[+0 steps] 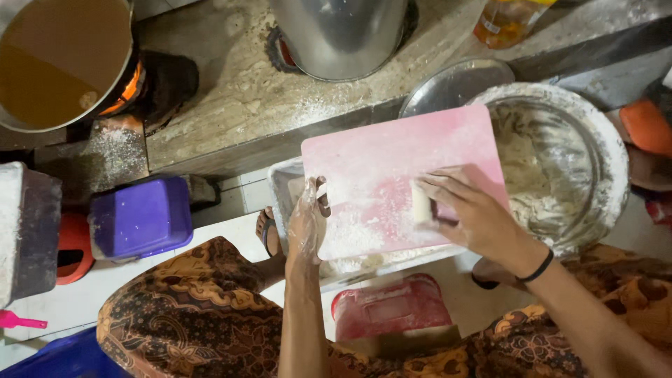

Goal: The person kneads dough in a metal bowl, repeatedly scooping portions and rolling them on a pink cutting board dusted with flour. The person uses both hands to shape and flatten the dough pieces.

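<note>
Patterned cloth [189, 315] covers my knees as my left hand [306, 225] grips the near-left edge of a floured pink board [392, 168], tilted over a white tray [283, 185]. My right hand [476, 217] presses a small pale block [421, 204] against the board. Just right sits a dough-smeared metal bowl [602, 140]; a purple tub [142, 217] stands well left.
</note>
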